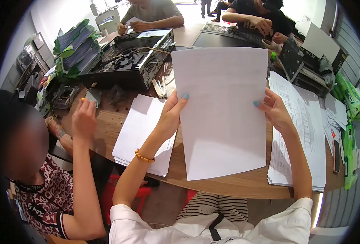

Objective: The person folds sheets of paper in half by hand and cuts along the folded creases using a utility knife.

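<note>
A large white sheet of paper (224,118) is held up in front of me, its near side looking blank. My left hand (172,112) pinches its left edge, thumb on the near face. On the opposite edge my right hand (275,110) grips the sheet the same way, with fingers behind it. Below my left forearm lies a stack of white paper (143,134). Beside my right forearm rests a pile of printed sheets (298,138) with line drawings on them.
An opened computer case (123,61) stands at the back left, near bundled papers (76,49). A laptop (224,36) and metal hardware (302,65) are farther back. A phone (336,156) and green packets (350,134) lie right. People sit left (46,195) and across the table.
</note>
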Tool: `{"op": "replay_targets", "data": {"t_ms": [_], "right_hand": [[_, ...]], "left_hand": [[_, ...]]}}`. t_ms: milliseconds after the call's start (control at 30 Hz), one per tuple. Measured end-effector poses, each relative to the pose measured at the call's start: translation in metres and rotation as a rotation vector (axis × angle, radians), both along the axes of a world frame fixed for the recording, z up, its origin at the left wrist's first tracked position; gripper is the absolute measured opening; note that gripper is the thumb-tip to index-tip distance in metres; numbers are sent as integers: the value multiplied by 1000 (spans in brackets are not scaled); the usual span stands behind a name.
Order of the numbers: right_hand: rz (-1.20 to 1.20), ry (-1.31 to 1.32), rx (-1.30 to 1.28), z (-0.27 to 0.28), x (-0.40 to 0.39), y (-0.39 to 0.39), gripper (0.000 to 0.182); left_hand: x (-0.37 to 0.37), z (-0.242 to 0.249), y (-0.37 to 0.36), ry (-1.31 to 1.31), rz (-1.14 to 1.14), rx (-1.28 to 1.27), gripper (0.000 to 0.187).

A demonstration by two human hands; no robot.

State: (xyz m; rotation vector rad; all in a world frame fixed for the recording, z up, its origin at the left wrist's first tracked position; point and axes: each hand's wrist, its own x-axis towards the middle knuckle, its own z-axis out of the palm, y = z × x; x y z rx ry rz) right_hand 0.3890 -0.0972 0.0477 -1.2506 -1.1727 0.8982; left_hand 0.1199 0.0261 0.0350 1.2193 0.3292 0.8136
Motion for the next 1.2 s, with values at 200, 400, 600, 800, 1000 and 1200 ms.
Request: {"op": "replay_targets", "data": {"t_ms": [200, 400, 600, 800, 1000, 1200], "right_hand": [[0, -4, -85, 9, -2, -4, 44], [201, 221, -43, 3, 25, -4, 25], [108, 586, 14, 14, 17, -11, 32], [-310, 670, 111, 11, -20, -5, 20], [-326, 414, 209, -5, -51, -2, 32], [-237, -311, 397, -8, -53, -8, 42]], "left_hand": [[-3, -5, 5, -35, 65, 58, 39], [-12, -3, 11, -63, -46, 56, 34], [-19, -26, 21, -294, -204, -167, 39], [3, -19, -4, -211, -797, 147, 77], [-8, -16, -1, -227, -552, -228, 59], [-3, -8, -14, 37, -92, -124, 67]]}}
